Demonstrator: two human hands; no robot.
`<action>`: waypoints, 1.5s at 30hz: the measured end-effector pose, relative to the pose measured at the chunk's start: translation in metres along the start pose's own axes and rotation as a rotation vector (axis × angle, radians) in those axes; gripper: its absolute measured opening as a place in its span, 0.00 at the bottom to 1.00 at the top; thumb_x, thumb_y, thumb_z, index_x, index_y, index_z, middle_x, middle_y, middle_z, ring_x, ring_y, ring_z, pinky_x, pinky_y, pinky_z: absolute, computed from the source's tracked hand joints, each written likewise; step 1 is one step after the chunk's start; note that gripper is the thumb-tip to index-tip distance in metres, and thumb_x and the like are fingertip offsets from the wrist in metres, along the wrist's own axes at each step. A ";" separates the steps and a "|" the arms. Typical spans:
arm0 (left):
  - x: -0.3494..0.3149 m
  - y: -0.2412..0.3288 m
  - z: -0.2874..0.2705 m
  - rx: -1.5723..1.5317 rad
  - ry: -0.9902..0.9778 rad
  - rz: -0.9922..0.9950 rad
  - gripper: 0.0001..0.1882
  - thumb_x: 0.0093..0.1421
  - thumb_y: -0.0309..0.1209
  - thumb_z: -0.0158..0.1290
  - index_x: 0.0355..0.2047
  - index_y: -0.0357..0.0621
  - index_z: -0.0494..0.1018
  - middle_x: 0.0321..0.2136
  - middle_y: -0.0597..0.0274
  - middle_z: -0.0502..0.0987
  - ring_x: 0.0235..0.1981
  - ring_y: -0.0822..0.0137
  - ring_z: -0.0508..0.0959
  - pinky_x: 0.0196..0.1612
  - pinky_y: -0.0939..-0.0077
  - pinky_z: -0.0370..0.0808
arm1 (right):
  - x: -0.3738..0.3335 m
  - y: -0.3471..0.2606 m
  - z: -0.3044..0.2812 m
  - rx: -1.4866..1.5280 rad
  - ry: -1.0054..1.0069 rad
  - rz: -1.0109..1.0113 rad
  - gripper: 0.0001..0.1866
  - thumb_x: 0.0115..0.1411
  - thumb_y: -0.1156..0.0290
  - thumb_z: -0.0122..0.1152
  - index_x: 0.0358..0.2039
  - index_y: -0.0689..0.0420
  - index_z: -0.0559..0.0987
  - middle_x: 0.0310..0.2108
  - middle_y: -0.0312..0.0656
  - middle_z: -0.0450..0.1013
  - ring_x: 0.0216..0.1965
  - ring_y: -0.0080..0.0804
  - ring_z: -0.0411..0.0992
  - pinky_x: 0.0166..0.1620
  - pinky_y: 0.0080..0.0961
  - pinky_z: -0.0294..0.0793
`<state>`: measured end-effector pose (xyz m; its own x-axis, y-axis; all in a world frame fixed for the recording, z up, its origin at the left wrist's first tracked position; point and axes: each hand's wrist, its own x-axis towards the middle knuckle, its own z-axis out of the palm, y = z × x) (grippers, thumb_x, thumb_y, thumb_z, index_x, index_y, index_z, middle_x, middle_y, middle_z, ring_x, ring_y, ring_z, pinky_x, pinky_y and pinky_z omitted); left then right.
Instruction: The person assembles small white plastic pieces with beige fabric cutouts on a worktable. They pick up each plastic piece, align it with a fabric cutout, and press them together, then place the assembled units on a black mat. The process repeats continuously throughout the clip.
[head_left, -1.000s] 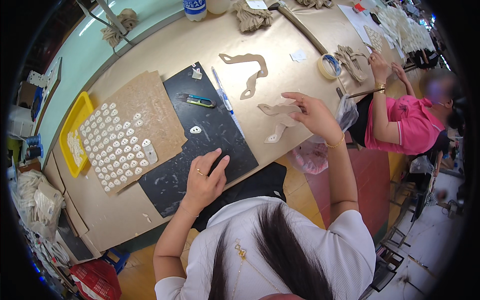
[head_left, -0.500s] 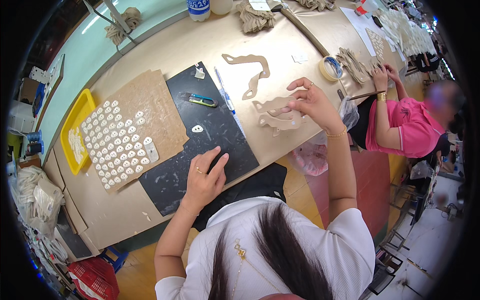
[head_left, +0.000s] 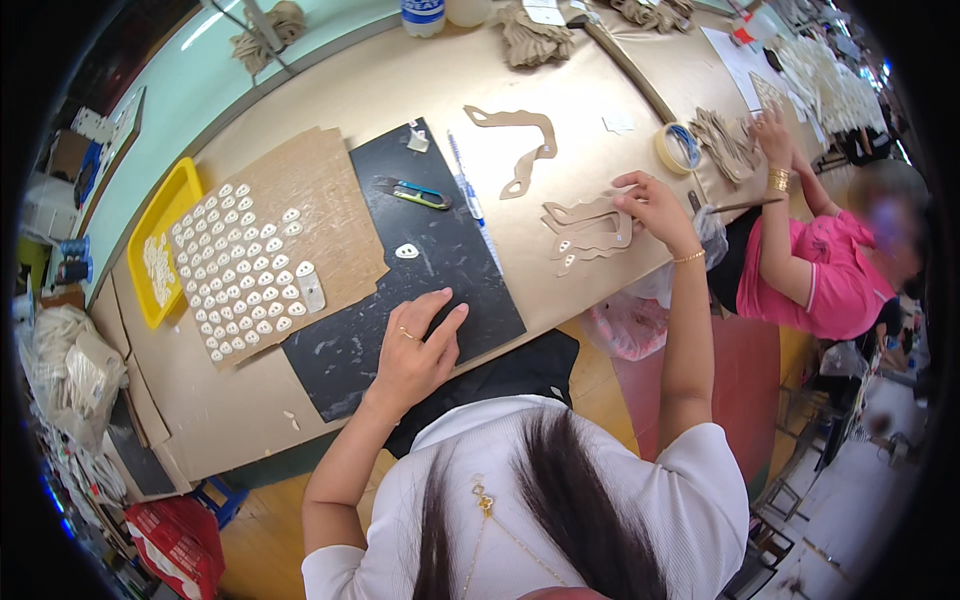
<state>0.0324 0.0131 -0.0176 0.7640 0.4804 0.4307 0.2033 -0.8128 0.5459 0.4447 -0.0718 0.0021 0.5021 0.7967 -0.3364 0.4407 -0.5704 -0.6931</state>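
My right hand (head_left: 655, 212) is at the right of the wavy tan cut strips (head_left: 585, 218), its thumb and fingers pinching their upper right end. These strips overlap near the table's front edge, and small white pieces show on the lower one. Farther back lies another wavy tan strip (head_left: 545, 135), bent like a hook. My left hand (head_left: 420, 340) hovers or rests at the front of the black mat (head_left: 350, 360), empty, with fingers apart. Just beyond it on the mat is one small white piece with holes (head_left: 406, 251). Thread snips (head_left: 415, 193) lie higher on the mat.
Left of the mat, a brown sheet (head_left: 335, 230) bears rows of white pieces. A yellow tray (head_left: 185, 185) holds more. A pen (head_left: 465, 180) lies by the mat, tape (head_left: 672, 150) at the right. A co-worker in a pink shirt (head_left: 800, 260) works on the right.
My right hand has moved slightly right, and the tan strips in it have come down and spread out at the table. The left hand stays nearly in place. The view has shifted a little.
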 end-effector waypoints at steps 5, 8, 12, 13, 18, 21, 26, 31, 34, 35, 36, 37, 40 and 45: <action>-0.001 0.000 0.000 0.056 0.024 -0.025 0.26 0.48 0.20 0.61 0.51 0.45 0.77 0.55 0.53 0.74 0.55 0.52 0.74 0.55 0.55 0.70 | 0.016 -0.044 0.021 -0.238 0.239 -0.311 0.12 0.57 0.72 0.66 0.42 0.54 0.83 0.39 0.42 0.77 0.38 0.38 0.77 0.41 0.30 0.76; -0.001 0.000 -0.001 0.056 0.023 -0.034 0.26 0.48 0.21 0.62 0.50 0.45 0.77 0.55 0.53 0.74 0.56 0.51 0.73 0.56 0.54 0.69 | 0.034 -0.070 0.058 -0.378 0.179 -0.763 0.11 0.56 0.73 0.65 0.42 0.52 0.84 0.41 0.39 0.78 0.46 0.35 0.75 0.49 0.31 0.73; -0.002 0.000 -0.001 0.049 0.037 -0.065 0.25 0.48 0.22 0.62 0.49 0.45 0.77 0.55 0.54 0.73 0.57 0.51 0.72 0.56 0.53 0.69 | 0.047 -0.085 0.076 -0.753 0.195 -0.975 0.10 0.56 0.72 0.64 0.39 0.49 0.84 0.41 0.35 0.78 0.49 0.31 0.73 0.56 0.34 0.68; -0.003 0.000 -0.001 0.048 0.039 -0.074 0.24 0.49 0.22 0.62 0.49 0.45 0.77 0.55 0.53 0.73 0.57 0.51 0.73 0.56 0.53 0.69 | 0.052 -0.082 0.073 -0.783 0.180 -0.997 0.09 0.56 0.71 0.65 0.39 0.48 0.84 0.40 0.35 0.78 0.49 0.30 0.73 0.57 0.35 0.67; -0.003 -0.002 -0.002 0.021 0.058 -0.098 0.23 0.49 0.23 0.61 0.49 0.45 0.77 0.55 0.53 0.73 0.57 0.51 0.72 0.57 0.53 0.68 | 0.050 -0.089 0.069 -0.506 -0.023 -0.864 0.07 0.60 0.72 0.63 0.39 0.52 0.83 0.36 0.37 0.76 0.41 0.30 0.74 0.47 0.30 0.71; -0.004 -0.001 -0.002 0.040 0.074 -0.132 0.22 0.49 0.24 0.61 0.48 0.45 0.77 0.55 0.53 0.74 0.57 0.51 0.72 0.57 0.53 0.68 | 0.025 -0.103 0.073 -0.140 -0.157 -0.556 0.07 0.62 0.75 0.62 0.41 0.57 0.83 0.33 0.38 0.74 0.33 0.28 0.72 0.38 0.25 0.70; -0.002 0.000 -0.009 0.093 0.140 -0.236 0.21 0.51 0.24 0.61 0.47 0.45 0.78 0.54 0.53 0.74 0.57 0.52 0.73 0.57 0.53 0.67 | -0.002 -0.112 0.109 0.297 -0.204 -0.465 0.07 0.65 0.75 0.63 0.42 0.61 0.82 0.31 0.34 0.71 0.30 0.21 0.64 0.35 0.21 0.67; -0.004 -0.012 -0.020 0.155 0.200 -0.317 0.20 0.51 0.23 0.62 0.46 0.45 0.79 0.53 0.55 0.74 0.56 0.51 0.73 0.56 0.55 0.68 | -0.035 -0.153 0.157 0.460 -0.429 -0.102 0.10 0.66 0.69 0.64 0.41 0.63 0.81 0.28 0.35 0.76 0.24 0.16 0.74 0.25 0.15 0.71; -0.006 -0.017 -0.023 0.205 0.205 -0.339 0.19 0.51 0.23 0.62 0.46 0.45 0.79 0.53 0.55 0.75 0.56 0.52 0.73 0.55 0.56 0.67 | -0.038 -0.159 0.177 0.409 -0.392 -0.094 0.11 0.66 0.68 0.64 0.39 0.64 0.80 0.27 0.37 0.78 0.22 0.18 0.77 0.22 0.15 0.72; -0.006 -0.018 -0.024 0.227 0.204 -0.341 0.19 0.51 0.24 0.62 0.46 0.45 0.79 0.53 0.55 0.75 0.56 0.53 0.73 0.55 0.56 0.67 | -0.038 -0.158 0.182 0.389 -0.376 -0.065 0.11 0.66 0.67 0.64 0.38 0.64 0.80 0.27 0.38 0.79 0.22 0.19 0.77 0.21 0.16 0.72; -0.006 -0.018 -0.025 0.249 0.203 -0.343 0.19 0.51 0.24 0.62 0.46 0.45 0.79 0.53 0.56 0.75 0.56 0.53 0.73 0.55 0.56 0.67 | -0.038 -0.158 0.186 0.369 -0.359 -0.035 0.12 0.66 0.67 0.64 0.37 0.65 0.80 0.27 0.39 0.79 0.22 0.20 0.78 0.21 0.17 0.72; -0.005 -0.019 -0.025 0.250 0.199 -0.340 0.19 0.51 0.24 0.62 0.46 0.45 0.79 0.53 0.56 0.75 0.56 0.53 0.73 0.55 0.57 0.67 | -0.038 -0.159 0.189 0.369 -0.340 -0.038 0.12 0.66 0.67 0.64 0.36 0.65 0.80 0.26 0.40 0.79 0.21 0.21 0.78 0.22 0.18 0.73; 0.000 -0.020 -0.024 0.232 0.181 -0.331 0.18 0.52 0.24 0.62 0.45 0.44 0.79 0.53 0.57 0.75 0.55 0.54 0.73 0.55 0.58 0.66 | -0.038 -0.158 0.196 0.361 -0.266 -0.061 0.13 0.66 0.67 0.64 0.33 0.66 0.80 0.23 0.42 0.79 0.21 0.24 0.79 0.22 0.20 0.74; 0.004 -0.023 -0.019 0.196 0.114 -0.294 0.20 0.52 0.27 0.62 0.47 0.43 0.79 0.53 0.57 0.76 0.54 0.55 0.73 0.55 0.57 0.66 | -0.043 -0.162 0.202 0.296 -0.151 -0.146 0.12 0.66 0.68 0.64 0.31 0.65 0.80 0.21 0.43 0.79 0.20 0.24 0.79 0.23 0.21 0.76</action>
<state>0.0191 0.0401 -0.0150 0.5847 0.7273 0.3593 0.5257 -0.6771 0.5150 0.2012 0.0265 0.0007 0.3250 0.8984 -0.2955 0.2538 -0.3838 -0.8878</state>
